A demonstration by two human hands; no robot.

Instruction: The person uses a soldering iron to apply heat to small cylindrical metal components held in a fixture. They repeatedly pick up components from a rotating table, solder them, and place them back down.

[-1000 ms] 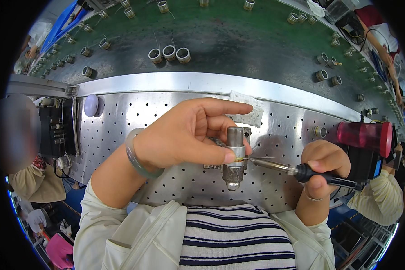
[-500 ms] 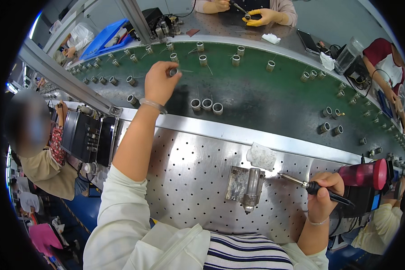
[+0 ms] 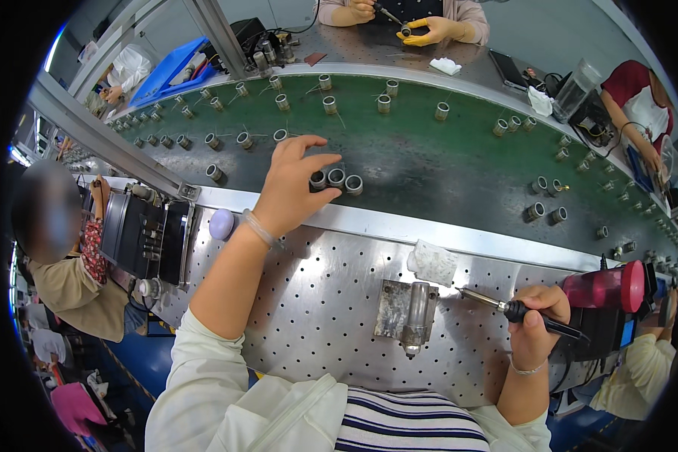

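Left hand spread open beside three metal cylinders, right hand gripping a soldering iron

The left hand reaches over a long green surface, thumb and fingers parted around the near side of three short, hollow cylinders standing in a close row; whether a fingertip touches the leftmost cannot be told. A pale bangle circles the wrist. Just past the knuckles stands another cylinder, partly hidden by the fingers.

At right, the other hand is closed about the iron's black handle, its slim metal tip pointing left above the perforated metal tabletop. Near that tip sits a metal fixture, a worn plate with a polished rod along its right side. A white cloth lies just beyond the fixture, by the tabletop's far edge. A purple knob-shaped object rests to the left, near the same edge, while a pink-red container stands to the right of the iron.

Farther out, more cylinders dot the green surface in loose rows. Across it, a co-worker's yellow-covered fingers hold a small cylinder to a pen-like tool.
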